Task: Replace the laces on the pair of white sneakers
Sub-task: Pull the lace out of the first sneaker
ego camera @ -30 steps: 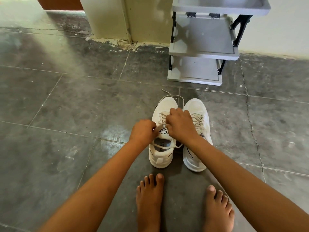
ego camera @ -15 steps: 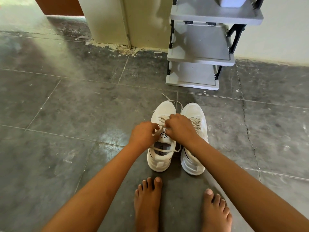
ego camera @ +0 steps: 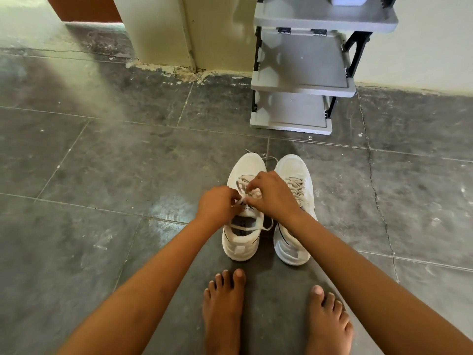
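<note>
pinching the flat cream lace (ego camera: 240, 180) over the tongue of the left white mesh sneaker (ego camera: 247, 165) on the grey tiled floor (ego camera: 128, 162), both left hand (ego camera: 217, 204) and right hand (ego camera: 272, 193) grip it; unsteadied, the shoe may skid under a hard tug.

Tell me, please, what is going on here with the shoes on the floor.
A barefoot person is working on the lace of the sneaker on the left, pinching it with the left hand and the right hand just above the tongue. The second sneaker beside it is fully laced. Both stand on the tiled floor, in front of a grey shoe rack.
</note>
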### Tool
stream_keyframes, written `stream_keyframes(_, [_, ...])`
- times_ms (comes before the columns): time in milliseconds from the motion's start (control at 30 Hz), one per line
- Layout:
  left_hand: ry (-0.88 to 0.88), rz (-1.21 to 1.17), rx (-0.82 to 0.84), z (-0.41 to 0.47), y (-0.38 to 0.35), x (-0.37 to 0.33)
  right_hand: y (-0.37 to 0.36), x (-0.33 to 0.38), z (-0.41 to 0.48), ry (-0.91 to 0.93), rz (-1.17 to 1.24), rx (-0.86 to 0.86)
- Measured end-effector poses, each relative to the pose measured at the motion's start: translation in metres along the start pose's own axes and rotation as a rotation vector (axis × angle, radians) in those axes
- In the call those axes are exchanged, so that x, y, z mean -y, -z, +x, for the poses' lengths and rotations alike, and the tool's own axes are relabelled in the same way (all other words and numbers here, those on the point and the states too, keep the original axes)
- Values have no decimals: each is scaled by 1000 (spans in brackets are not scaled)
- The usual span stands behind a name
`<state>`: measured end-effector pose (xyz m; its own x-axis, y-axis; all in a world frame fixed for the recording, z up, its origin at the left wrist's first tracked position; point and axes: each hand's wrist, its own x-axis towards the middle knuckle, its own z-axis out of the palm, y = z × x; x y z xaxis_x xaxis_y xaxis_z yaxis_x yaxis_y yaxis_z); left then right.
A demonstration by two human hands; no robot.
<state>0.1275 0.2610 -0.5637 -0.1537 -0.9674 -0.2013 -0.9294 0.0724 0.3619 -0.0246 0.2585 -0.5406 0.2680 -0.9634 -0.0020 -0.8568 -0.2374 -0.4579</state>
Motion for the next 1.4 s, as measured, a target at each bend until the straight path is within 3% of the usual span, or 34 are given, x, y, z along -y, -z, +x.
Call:
stream_keyframes(100, [-6, -73, 2, 0, 3, 3, -4, -3, -5, 142, -245, 5])
stream_keyframes(233, [-43, 5, -7, -1, -1, -2, -7, 1, 0, 110, -260, -49])
stream_keyframes(300, [-52, 61, -13, -3, -3, -2, -1, 2, 7, 32, -93, -57])
stream_keyframes(433, [-48, 160, -34, -2, -5, -6, 20, 10, 13, -54, 548, -151])
stream_keyframes(500, [-33, 152, -6, 0, -4, -7, 24, 11, 13, -57, 592, -200])
stream_keyframes(567, [-14, 108, 16, 1, -3, -5, 23, 6, 11, -77, 492, -143])
stream_keyframes(700, [50, 19, 12, 3, 2, -1, 7, -3, 1, 27, -175, 150])
stream_keyframes(867, [58, 28, -4, 2, -1, -3, 0, 4, 0, 50, -286, 11])
stream_keyframes(933, [-3, 88, 0, 1, -2, -4, 5, 7, 5, -34, -103, -30])
stream_keyframes(1067, [-21, 112, 16, 3, 2, -1, 24, 27, 11, -138, 689, -145])
stream_keyframes(1133, [-19, 101, 17, 3, 2, -3, 26, 32, 10, -187, 895, -191])
stream_keyframes(1200, [-21, 90, 20, 2, 1, -5, 22, 26, 9, -207, 767, -125])
stream_keyframes(1333, [-24, 55, 36, 2, 3, -4, 5, 0, -4, -124, -22, 149])
stream_keyframes(1400, [-26, 43, 31, 2, 4, -3, -4, -4, -10, -80, -130, 134])
